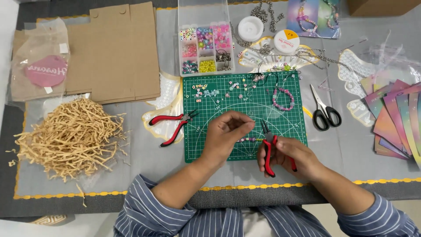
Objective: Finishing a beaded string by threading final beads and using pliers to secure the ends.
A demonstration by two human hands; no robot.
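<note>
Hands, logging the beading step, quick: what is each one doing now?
Left hand: pinching a short beaded strand.
Right hand: closed on red-handled pliers.

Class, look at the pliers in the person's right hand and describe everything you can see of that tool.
The pliers are small, with slim dark metal jaws that taper to a point and red handles with black ends. The right hand wraps around the handles, holding the tool over the green cutting mat with the tip pointing up and away from the person. The jaws look closed or nearly so. The tip sits close to a short beaded strand pinched by the left hand.
</note>
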